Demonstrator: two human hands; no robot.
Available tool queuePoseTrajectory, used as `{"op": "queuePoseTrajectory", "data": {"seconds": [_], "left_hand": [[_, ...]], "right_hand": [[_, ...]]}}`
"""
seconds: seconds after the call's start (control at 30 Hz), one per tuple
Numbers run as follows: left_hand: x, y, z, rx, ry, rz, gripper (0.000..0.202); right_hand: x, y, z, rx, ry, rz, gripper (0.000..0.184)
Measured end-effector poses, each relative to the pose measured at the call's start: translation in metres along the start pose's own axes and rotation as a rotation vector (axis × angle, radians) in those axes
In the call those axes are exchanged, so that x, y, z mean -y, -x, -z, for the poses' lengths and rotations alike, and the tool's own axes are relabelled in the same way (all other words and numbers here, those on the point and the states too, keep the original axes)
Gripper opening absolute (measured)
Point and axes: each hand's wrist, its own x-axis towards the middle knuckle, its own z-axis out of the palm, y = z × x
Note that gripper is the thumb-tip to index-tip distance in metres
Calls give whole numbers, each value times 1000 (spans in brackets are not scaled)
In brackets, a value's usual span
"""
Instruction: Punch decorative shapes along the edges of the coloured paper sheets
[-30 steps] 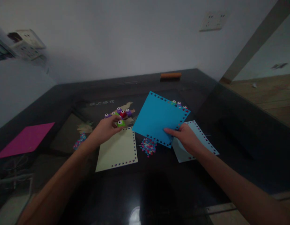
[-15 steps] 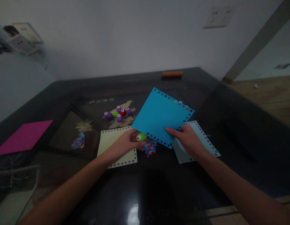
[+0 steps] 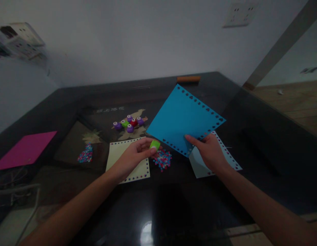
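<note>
My left hand [image 3: 136, 153] is closed around a small green paper punch [image 3: 155, 144], above the right edge of a pale yellow sheet [image 3: 116, 154]. In my right hand [image 3: 211, 150], a blue paper sheet [image 3: 182, 119] is pinched at its near edge, thumb on top. Star, heart and similar cut-outs run along at least two of its edges. The sheet is tilted up, apart from the punch. Just below the punch lies a pile of colored confetti [image 3: 163, 160]. Under my right hand is a pale blue sheet [image 3: 199, 165] with punched edges.
Several purple, green and red paper punches [image 3: 130, 128] stand together on the dark table [image 3: 117, 212]. Another confetti pile [image 3: 85, 154] and a pink sheet [image 3: 27, 148] lie on the left. A brown roll [image 3: 188, 79] rests near the back edge, by the wall.
The blue sheet has shifted up and right, away from the green punch. The green punch has turned over in my left hand.
</note>
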Motion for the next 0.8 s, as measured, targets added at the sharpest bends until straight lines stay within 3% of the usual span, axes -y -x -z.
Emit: {"op": "queuePoseTrajectory", "data": {"seconds": [0.2, 0.8], "left_hand": [[-4, 0, -2, -27, 18, -7, 28], [-4, 0, -5, -95, 60, 15, 33]], "right_hand": [[7, 3, -1, -49, 110, 37, 25], [13, 10, -4, -37, 317, 107, 22]]}}
